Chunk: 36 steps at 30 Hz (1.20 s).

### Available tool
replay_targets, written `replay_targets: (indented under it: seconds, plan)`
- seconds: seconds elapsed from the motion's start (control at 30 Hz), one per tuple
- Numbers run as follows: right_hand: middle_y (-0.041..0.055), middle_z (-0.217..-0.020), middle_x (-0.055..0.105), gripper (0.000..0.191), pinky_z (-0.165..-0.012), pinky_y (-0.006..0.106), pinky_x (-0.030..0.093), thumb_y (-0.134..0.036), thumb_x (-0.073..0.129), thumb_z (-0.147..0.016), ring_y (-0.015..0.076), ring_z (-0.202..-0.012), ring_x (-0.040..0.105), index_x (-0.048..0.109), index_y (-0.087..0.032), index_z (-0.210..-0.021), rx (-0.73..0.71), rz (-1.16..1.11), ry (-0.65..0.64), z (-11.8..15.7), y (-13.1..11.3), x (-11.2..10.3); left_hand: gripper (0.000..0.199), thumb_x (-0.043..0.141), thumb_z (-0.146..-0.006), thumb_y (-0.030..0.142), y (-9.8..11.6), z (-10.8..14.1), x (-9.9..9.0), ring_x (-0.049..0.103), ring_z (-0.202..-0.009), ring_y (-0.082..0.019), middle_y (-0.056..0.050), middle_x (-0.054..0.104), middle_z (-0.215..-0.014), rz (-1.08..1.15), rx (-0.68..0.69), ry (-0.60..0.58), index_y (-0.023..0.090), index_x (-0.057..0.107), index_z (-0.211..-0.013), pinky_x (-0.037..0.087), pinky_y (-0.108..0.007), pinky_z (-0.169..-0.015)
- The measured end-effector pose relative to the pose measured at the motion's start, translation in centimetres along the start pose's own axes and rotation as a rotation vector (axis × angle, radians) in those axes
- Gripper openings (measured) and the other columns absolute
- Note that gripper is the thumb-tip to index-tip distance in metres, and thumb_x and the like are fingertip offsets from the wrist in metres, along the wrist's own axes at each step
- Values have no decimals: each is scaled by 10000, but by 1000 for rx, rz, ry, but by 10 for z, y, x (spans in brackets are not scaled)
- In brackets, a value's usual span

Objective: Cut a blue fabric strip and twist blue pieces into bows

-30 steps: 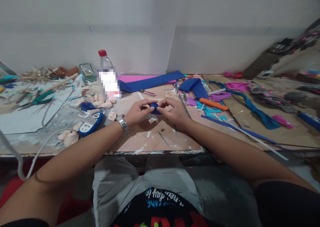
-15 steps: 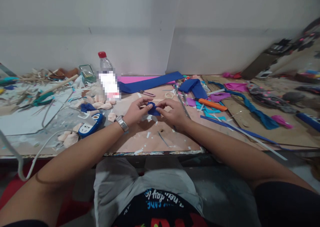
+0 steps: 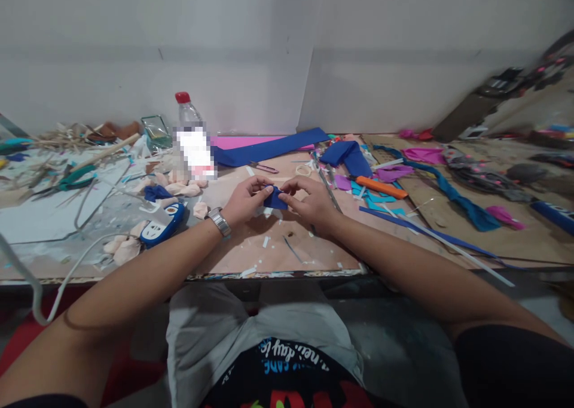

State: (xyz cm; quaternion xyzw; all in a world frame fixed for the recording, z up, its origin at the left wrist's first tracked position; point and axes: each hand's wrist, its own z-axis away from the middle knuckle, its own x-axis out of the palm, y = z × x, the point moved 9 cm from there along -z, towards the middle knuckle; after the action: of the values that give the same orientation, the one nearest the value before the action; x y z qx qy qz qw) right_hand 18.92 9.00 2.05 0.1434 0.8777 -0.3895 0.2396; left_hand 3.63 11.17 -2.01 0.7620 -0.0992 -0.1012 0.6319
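Note:
A small piece of dark blue crepe-like paper [image 3: 275, 199] is pinched between my two hands, a little above the table's front part. My left hand [image 3: 246, 201], with a metal watch at the wrist, grips its left side between thumb and fingers. At the right edge, my right hand [image 3: 310, 203] holds it the same way. The fingertips partly cover the piece. Behind the hands lie small snips [image 3: 264, 167] and a roll of pale tape [image 3: 304, 170]. A long blue strip [image 3: 278, 146] stretches along the wall over a pink one [image 3: 242, 141].
A red-capped bottle [image 3: 183, 106] stands at the back left. On the left are green-handled pliers [image 3: 78, 177], a blue-and-white power socket [image 3: 162, 225] with a cable, and pale crumpled pieces [image 3: 125, 249]. An orange utility knife [image 3: 381, 187] and a teal twisted strip [image 3: 452, 198] lie right.
The blue piece has opened out between my fingers and shows a flatter, wider face. Both hands stay in nearly the same place.

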Motion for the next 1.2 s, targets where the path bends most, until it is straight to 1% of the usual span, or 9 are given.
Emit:
replay_targets:
  seconds: [0.07,0.13,0.37,0.5,0.57,0.7,0.83,1.03,1.2]
  plan:
    - [44,-880,748,142,-771,366,521,-323,760,-863,208,-790,645,732,-213,-949,-6,13,-13,0,0,1,353,800,-821,465,0,1,1,605,-626,-138,-2,646,-691,16,-33,2,183,644,-967,467,-254,-591]
    - [40,-870,746,134,-766,362,521,-300,762,-856,205,-782,645,733,-215,-956,-15,31,-10,1,0,1,339,809,-811,450,-1,1,1,586,-589,-132,9,631,-662,37,-52,5,184,644,-941,459,-255,-573]
    - [45,-852,738,77,-749,356,521,-268,736,-891,201,-766,658,754,-212,-941,-74,24,-9,0,-6,-1,303,786,-787,427,-5,-1,-1,602,-658,-133,-16,685,-742,32,-31,38,172,649,-873,467,-249,-617]
    - [44,-847,747,59,-748,361,523,-265,727,-899,201,-760,661,765,-221,-909,-83,19,-9,-1,-10,-2,317,770,-797,446,-8,0,1,567,-596,-121,-3,663,-688,15,-73,12,171,643,-888,437,-241,-578]
    - [44,-847,748,55,-767,369,524,-265,728,-895,204,-767,662,761,-224,-880,-76,14,-9,-1,-10,-2,326,778,-785,441,-8,0,1,562,-594,-119,-2,657,-690,16,-69,7,166,642,-897,425,-238,-570]
    - [39,-823,719,67,-751,361,510,-263,707,-889,204,-766,647,726,-215,-846,-26,-12,-4,0,-4,0,325,795,-770,390,-7,-3,-1,631,-725,-139,-32,698,-829,13,-11,7,156,650,-941,482,-254,-676]
    - [30,-813,695,68,-724,336,485,-260,665,-892,191,-757,620,689,-209,-854,15,-26,-23,1,2,4,305,761,-831,374,-1,-2,2,660,-837,-155,-60,706,-962,-48,88,-36,152,657,-1011,514,-291,-808]
    - [24,-804,674,79,-728,330,475,-272,640,-903,186,-765,605,670,-207,-868,14,-40,-32,1,-1,4,303,680,-926,408,10,2,8,653,-946,-183,-90,686,-1081,-160,225,-125,166,640,-1103,514,-310,-873]
    - [26,-808,680,61,-735,339,483,-258,670,-874,187,-763,607,662,-204,-847,5,-49,-18,1,-1,4,322,610,-980,442,9,3,11,646,-1001,-199,-104,668,-1143,-205,259,-179,171,613,-1153,510,-336,-927]
